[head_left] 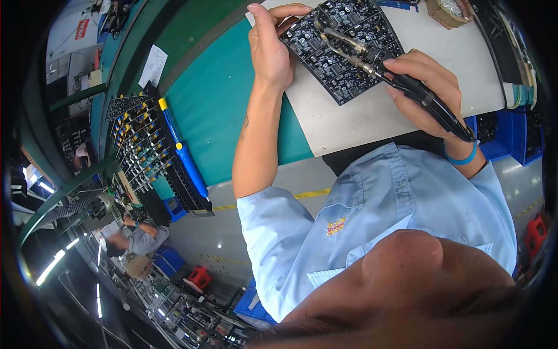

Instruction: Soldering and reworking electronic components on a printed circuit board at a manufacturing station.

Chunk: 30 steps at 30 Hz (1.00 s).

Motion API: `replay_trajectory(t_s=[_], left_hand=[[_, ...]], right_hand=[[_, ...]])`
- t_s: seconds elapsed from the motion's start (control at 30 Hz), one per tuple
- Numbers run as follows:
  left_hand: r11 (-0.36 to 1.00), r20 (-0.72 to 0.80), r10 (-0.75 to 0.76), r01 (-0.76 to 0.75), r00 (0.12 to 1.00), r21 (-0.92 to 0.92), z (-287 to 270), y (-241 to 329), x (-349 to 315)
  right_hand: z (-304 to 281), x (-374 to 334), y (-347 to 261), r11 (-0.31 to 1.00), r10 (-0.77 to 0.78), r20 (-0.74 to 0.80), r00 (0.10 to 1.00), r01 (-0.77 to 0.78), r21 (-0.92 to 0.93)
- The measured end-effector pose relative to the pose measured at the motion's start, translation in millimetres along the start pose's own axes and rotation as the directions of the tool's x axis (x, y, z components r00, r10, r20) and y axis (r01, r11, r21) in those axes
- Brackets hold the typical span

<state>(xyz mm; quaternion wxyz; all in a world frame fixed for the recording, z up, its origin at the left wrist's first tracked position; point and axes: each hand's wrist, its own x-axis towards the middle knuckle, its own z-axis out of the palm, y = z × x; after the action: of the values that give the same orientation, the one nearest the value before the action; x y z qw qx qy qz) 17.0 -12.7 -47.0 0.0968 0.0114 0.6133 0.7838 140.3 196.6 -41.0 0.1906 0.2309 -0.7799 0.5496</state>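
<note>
My left hand [272, 49] grips the left edge of a black circuit board [337, 72], its thumb raised and its other fingers passing behind the board. The panel is divided into several sections covered with small components. In my right hand [430, 84] is a pair of black-handled soldering tweezers [430, 104], held much like a pen. Its two metal arms reach left across the board, and the bent tips are over its upper middle. Whether the tips touch a component I cannot tell. Beneath the board is a light grey mat [325, 128].
A blue and yellow desoldering pump [187, 166] lies on the green bench mat [215, 110], beside a black rack of boards [142, 145]. A tip-cleaning pot [447, 11] stands at the far right. Blue bins [511, 136] are at the right. Another person [142, 241] sits at lower left.
</note>
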Motion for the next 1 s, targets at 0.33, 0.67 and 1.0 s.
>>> replay_trajectory(t_s=[0.33,0.67,1.0], left_hand=[[0.998,-0.077,-0.049,0.051,0.996,0.023,4.0,2.2,0.4],[0.996,-0.117,-0.083,0.080,0.990,-0.024,3.1,-1.0,2.9],[0.996,-0.137,-0.087,0.085,0.987,-0.018,4.5,-0.7,1.9]], right_hand=[[-35.8,-26.3,2.2,0.995,0.058,-0.151,0.987,-0.069,-0.067],[-57.0,-47.1,22.9,0.888,0.196,-0.599,0.776,-0.399,-0.227],[-26.8,-30.0,29.8,0.998,0.003,-0.318,0.948,-0.023,-0.057]])
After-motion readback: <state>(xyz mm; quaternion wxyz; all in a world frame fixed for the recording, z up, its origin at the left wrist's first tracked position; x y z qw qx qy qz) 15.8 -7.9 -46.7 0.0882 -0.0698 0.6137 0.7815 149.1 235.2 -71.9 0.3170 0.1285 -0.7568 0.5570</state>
